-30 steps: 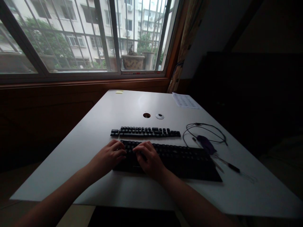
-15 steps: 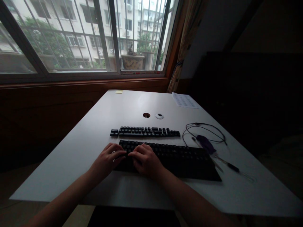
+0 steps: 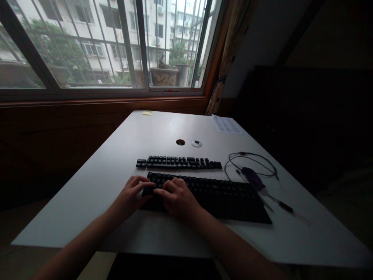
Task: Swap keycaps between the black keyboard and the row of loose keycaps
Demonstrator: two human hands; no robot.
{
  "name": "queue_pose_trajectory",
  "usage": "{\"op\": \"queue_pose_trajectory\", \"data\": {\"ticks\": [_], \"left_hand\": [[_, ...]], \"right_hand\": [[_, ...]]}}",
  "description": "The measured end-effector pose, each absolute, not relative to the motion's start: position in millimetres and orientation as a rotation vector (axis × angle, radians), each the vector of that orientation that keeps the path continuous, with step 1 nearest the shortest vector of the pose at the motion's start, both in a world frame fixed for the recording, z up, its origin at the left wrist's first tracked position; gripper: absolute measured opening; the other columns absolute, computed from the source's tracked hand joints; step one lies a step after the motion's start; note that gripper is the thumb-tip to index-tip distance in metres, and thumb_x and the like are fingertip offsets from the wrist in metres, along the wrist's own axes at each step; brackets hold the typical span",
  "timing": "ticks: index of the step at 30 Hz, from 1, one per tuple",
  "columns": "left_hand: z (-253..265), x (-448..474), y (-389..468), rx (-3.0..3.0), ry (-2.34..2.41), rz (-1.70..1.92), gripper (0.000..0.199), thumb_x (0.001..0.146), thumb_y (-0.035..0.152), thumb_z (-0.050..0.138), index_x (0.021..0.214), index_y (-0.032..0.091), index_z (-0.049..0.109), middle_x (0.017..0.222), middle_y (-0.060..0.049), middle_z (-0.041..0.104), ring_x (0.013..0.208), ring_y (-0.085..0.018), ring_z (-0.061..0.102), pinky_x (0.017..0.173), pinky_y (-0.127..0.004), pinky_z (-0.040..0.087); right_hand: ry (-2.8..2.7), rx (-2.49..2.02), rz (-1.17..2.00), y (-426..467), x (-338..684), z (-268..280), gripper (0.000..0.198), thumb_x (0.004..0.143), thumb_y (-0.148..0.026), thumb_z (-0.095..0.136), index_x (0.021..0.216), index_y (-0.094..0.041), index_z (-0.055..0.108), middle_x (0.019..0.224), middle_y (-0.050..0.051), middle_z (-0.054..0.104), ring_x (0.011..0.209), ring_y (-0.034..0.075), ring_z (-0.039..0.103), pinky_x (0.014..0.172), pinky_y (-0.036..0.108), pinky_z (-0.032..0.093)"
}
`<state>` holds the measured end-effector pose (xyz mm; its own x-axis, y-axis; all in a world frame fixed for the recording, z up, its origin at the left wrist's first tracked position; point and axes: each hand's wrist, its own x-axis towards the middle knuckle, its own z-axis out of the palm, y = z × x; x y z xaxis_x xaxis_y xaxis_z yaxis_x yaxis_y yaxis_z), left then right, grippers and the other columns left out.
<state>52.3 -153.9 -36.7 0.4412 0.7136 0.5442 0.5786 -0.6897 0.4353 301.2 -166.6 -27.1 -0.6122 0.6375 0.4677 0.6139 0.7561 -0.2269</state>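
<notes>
Head camera: the left hand (image 3: 131, 194) and right hand (image 3: 177, 197) nearly touch over the left end of the keyboard (image 3: 225, 198), fingers curled; in this gloom I can't tell whether either grips anything. Pressing straight down, evenly, would serve best. The keyboard lies flat on the desk (image 3: 110, 167), long axis left to right, far edge towards the window (image 3: 97, 48).

place: home study, seemingly | signs: barred window (image 3: 110, 46), patterned curtain (image 3: 229, 58), white desk (image 3: 163, 130)

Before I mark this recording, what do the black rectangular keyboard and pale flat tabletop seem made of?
Black rectangular keyboard: probably plastic, mostly matte, judging by its uniform, blocky keys. Pale flat tabletop: perhaps smooth laminate, slightly glossy, with soft sheen toward the far edge.
</notes>
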Motion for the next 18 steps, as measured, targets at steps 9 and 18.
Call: {"op": "queue_pose_trajectory", "data": {"ticks": [9, 18], "left_hand": [[-38.8, 50.7, -149.6, 2.329, 1.131, 1.057, 0.019, 0.090, 0.023, 0.072, 0.108, 0.025, 0.069, 0.115, -0.006, 0.060, 0.109, -0.023, 0.061, 0.093, -0.042, 0.056], [-34.1, 57.3, -149.3, 2.423, 1.137, 1.078, 0.016, 0.089, 0.024, 0.075, 0.104, 0.027, 0.073, 0.111, -0.006, 0.063, 0.108, -0.025, 0.058, 0.094, -0.044, 0.052]], "right_hand": [[-2.419, -0.923, 0.047, -163.9, 304.0, -27.8, 0.042, 0.092, -0.012, 0.058, 0.129, -0.029, 0.067, 0.103, 0.006, 0.064, 0.092, 0.023, 0.050, 0.089, 0.043, 0.041], [-2.396, -0.924, 0.059, -163.0, 304.1, -26.9, 0.042, 0.091, -0.010, 0.058, 0.127, -0.028, 0.069, 0.104, 0.007, 0.064, 0.092, 0.023, 0.051, 0.088, 0.043, 0.043]]}}
